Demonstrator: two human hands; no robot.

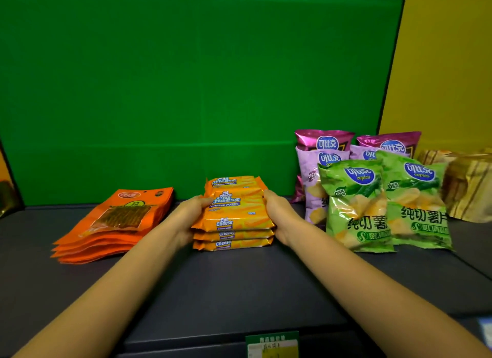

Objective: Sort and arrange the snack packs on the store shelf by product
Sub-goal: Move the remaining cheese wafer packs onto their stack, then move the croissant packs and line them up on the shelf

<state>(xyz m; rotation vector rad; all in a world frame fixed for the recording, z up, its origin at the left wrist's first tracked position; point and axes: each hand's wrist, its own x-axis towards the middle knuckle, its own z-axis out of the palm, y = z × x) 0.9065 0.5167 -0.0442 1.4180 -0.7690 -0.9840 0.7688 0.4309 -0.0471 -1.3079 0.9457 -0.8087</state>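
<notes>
Left hand (189, 214), right hand (280, 211) seemingly clamp wafer stack (234, 220).

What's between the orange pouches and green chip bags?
A stack of Cal Cheese wafer packs, left hand and right hand gripping it; head view.

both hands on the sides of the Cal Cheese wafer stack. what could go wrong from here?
1. The Cal Cheese stack is held only at its sides by the left hand and right hand. The packs sit unevenly, so the upper ones could slide off if it is lifted.
2. The green chip bags stand close beside the right hand, and a nudge may topple them.
</notes>
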